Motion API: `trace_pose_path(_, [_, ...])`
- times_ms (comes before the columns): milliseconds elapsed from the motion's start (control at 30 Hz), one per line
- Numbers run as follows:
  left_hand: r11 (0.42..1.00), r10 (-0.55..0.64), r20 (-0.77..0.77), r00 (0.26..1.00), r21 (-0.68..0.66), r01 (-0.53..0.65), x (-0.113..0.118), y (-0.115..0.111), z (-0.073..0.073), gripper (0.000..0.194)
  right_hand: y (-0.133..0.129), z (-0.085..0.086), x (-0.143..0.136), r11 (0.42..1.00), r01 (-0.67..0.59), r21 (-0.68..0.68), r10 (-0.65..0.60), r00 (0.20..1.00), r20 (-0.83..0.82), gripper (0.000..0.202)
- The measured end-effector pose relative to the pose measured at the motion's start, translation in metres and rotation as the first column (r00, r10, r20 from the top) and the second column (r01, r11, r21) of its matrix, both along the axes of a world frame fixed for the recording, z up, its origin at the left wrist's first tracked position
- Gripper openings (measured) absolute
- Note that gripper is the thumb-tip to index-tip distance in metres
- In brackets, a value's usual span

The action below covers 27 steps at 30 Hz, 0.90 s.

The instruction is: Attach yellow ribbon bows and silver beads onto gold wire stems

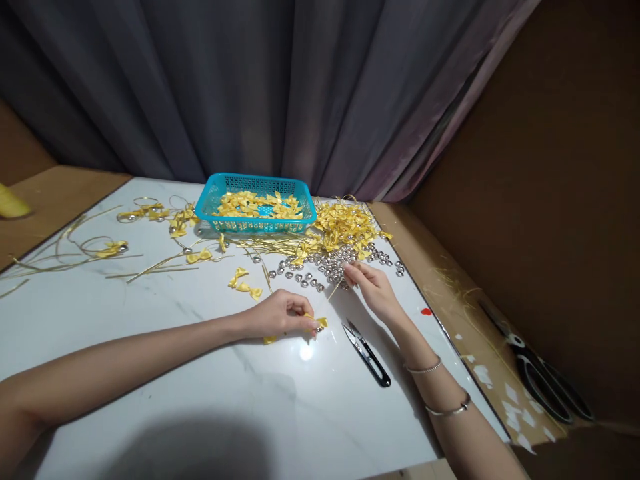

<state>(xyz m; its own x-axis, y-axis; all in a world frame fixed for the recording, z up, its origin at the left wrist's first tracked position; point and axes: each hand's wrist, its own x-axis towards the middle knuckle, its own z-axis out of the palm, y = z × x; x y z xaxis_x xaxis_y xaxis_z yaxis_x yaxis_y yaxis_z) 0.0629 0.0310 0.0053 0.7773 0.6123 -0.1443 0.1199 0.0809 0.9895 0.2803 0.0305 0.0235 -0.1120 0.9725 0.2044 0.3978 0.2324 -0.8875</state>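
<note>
My left hand (pixel 280 313) is closed in a pinch on a small yellow ribbon bow (pixel 323 323), with a bit of silver showing at the fingertips. To the right and farther away, my right hand (pixel 373 288) pinches a thin gold cord (pixel 333 292) that slants down toward the bow. Whether cord and bow are joined I cannot tell. Silver beads (pixel 330 263) lie loose just beyond the right fingertips. Another yellow piece (pixel 269 340) is partly hidden beneath my left wrist. Black-handled thread snips (pixel 373 363) rest on the table between my forearms.
A turquoise basket (pixel 204 200) holding yellow bows stands at the back, beside a heap of bows (pixel 345 223). Gold cords (pixel 265 245) lie before it. Loose bows (pixel 245 289) and corded ones (pixel 111 249) lie left. Large scissors (pixel 540 373) and white scraps (pixel 483 375) are at right.
</note>
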Motion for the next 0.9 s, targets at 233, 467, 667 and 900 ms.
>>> trace_pose_path(233, [0.999,-0.034,-0.01,0.999,0.014,0.034,-0.001,0.001,0.0,0.02,0.009,-0.002,0.017,0.993,0.094,0.075,-0.098,0.993,0.058,0.043])
trace_pose_path(467, [0.997,-0.071,-0.001,0.997,0.019,0.071,-0.002,0.001,-0.001,0.02,0.007,0.001,0.015,0.995,0.083,0.057,-0.086,0.995,0.051,0.044])
trace_pose_path(667, [0.997,-0.065,-0.015,0.998,0.037,0.066,-0.001,0.001,-0.001,0.02,0.007,0.0,0.012,0.99,0.141,0.029,-0.138,0.987,-0.086,0.04])
trace_pose_path(900, [0.996,-0.04,-0.042,0.998,0.076,0.043,0.0,0.0,-0.002,0.018,-0.002,0.012,-0.008,0.897,-0.216,-0.385,-0.025,0.846,-0.533,0.051])
